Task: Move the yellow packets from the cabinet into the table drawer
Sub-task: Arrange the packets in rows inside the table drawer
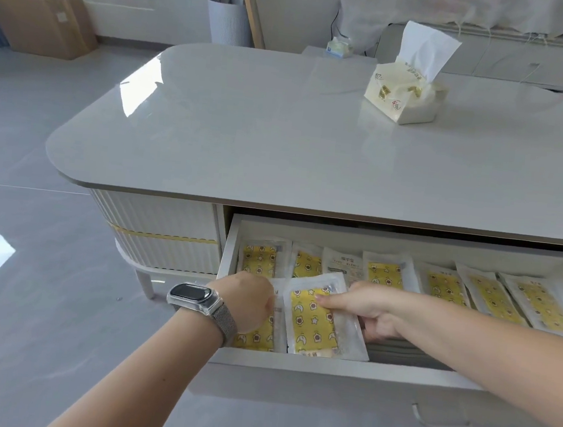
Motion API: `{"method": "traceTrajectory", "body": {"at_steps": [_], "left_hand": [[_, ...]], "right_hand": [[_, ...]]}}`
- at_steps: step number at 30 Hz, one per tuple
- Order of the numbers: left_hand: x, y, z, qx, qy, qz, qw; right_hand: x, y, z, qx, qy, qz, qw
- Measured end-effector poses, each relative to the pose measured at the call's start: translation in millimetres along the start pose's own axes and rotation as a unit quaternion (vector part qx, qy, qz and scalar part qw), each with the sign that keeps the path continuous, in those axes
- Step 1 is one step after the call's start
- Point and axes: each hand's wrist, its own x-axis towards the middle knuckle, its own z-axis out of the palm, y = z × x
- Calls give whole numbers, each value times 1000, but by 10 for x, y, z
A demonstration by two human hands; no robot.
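**Packets going down in the near-left corner of the open drawer**

The table drawer [327,364] stands pulled out across the lower middle of the frame, a row of yellow packets [384,269] already lined along its back wall. The right hand [367,311] pinches the front packet [318,320] by its right edge, thumb on top and fingers curled beneath, holding it slightly raised and tilted. The left hand [247,303], with a watch [193,294] at the wrist, lies over a second packet [257,338] just to the left; its fingers are hidden behind the hand, so whether it grips or only presses cannot be told.

The held packet overlaps its left neighbour and looks slick, so it may slide onto it or ride up against the drawer's front wall when let go. If it stays tilted or stacked high, it could catch under the table top [280,137] when the drawer is closed. The back row sits close, and a careless push could shift it.

A tissue pack [405,91] stands on the table at upper right. A cardboard box [41,18] sits at upper left and a potted plant [228,15] at top centre, both well apart from the drawer. The cabinet is not clearly in view.
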Motion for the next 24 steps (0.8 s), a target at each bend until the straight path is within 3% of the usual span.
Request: {"method": "traceTrajectory", "body": {"at_steps": [7,17,19,22,24], "left_hand": [[-77,109,36,-12,-16,31,999],[-37,160,131,22,-31,20,999],[-44,146,156,11,-18,34,999],[-40,145,151,16,16,75,997],[-27,170,131,5,19,98,995]], "right_hand": [[138,79,105,0,-43,52,998],[107,22,185,-240,5,101,965],[23,-15,269,-330,2,85,940],[-96,-68,291,-529,2,-14,849],[-175,-96,142,-567,4,-46,822]]}}
